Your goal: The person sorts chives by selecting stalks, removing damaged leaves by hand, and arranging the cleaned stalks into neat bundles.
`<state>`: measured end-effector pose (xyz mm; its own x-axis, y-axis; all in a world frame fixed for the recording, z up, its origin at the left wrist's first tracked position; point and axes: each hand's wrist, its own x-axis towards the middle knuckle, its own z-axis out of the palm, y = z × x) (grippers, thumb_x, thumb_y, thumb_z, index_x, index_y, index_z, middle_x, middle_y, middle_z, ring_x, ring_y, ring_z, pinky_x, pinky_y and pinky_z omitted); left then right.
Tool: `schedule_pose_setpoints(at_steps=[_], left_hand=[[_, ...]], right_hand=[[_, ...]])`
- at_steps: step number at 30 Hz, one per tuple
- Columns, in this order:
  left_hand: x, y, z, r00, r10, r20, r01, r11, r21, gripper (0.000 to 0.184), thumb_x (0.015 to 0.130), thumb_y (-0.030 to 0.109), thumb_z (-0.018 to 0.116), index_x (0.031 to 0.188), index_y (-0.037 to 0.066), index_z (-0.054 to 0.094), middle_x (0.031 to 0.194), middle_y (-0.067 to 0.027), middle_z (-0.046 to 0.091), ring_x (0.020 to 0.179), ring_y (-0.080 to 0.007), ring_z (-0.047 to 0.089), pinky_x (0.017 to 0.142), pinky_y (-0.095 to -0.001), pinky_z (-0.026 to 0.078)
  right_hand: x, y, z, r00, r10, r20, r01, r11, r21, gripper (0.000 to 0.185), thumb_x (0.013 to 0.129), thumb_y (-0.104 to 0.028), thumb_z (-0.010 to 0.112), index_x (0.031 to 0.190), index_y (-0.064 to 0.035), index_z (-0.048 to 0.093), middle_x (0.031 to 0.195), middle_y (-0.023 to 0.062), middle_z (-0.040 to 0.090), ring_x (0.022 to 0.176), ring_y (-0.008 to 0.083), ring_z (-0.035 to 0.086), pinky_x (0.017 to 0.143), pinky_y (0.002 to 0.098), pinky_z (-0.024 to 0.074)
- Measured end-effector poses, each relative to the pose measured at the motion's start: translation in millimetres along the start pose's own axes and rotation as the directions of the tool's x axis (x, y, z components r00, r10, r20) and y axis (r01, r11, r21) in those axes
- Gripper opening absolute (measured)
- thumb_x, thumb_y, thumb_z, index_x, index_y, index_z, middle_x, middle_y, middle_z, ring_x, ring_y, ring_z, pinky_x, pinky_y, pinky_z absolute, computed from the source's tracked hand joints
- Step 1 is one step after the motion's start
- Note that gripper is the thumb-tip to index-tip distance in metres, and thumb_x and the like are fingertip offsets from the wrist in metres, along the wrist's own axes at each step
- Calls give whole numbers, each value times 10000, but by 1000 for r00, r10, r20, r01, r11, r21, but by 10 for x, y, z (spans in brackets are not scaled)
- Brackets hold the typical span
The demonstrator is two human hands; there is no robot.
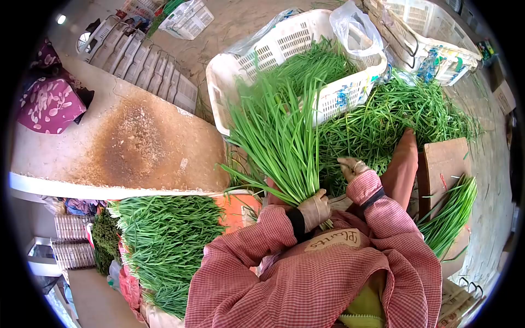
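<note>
The left hand point(315, 209) has its grip closed around the base of a bunch point(281, 147), whose tips lean over the near rim of the basket point(221, 90). The right hand point(353, 167), right of the bunch, has fingers loosely curled; whether its grip holds anything, I cannot tell.

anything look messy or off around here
Two things stand out. The pale tabletop has a large brown, crusty stain, much darker than the surface around it. Green stalks lie in a loose, tangled heap outside the white crate, perhaps spilled or discarded.
</note>
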<state>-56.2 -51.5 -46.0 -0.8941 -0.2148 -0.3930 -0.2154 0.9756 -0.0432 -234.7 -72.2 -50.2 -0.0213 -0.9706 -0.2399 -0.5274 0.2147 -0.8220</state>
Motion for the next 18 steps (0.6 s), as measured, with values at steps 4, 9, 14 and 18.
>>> schedule_pose_setpoints(at_steps=[4,9,14,18], left_hand=[[-3,13,32,999,-5,-33,5,1000,-13,156,755,156,486,774,111,634,779,-9,597,856,-182,534,1005,-402,244],[-102,-3,-115,998,-37,-47,37,999,3,177,776,197,469,841,138,623,842,-8,591,923,-197,514,1038,-421,197],[-215,10,3,956,-54,-290,66,997,29,159,753,175,480,824,113,608,740,-9,555,890,-196,507,1049,-431,180],[-228,30,66,960,-75,-271,93,994,54,127,738,158,492,772,111,604,694,-9,533,838,-195,513,1048,-433,181]], right_hand=[[355,-525,26,831,-544,-118,471,801,-370,337,786,-201,584,1117,-150,546,1283,110,396,1197,316,332,972,411,328],[833,-1418,134,908,-227,354,418,569,-708,386,772,-282,595,1145,-208,535,1447,71,52,1317,346,-32,1046,477,134],[982,-1352,-87,918,-380,118,392,913,-111,345,790,-177,562,1128,-143,498,1301,108,301,1182,237,292,1000,405,255],[784,-524,-853,753,-352,-556,389,920,-55,263,778,-2,513,1027,-87,527,1123,74,509,1058,179,460,978,300,329]])
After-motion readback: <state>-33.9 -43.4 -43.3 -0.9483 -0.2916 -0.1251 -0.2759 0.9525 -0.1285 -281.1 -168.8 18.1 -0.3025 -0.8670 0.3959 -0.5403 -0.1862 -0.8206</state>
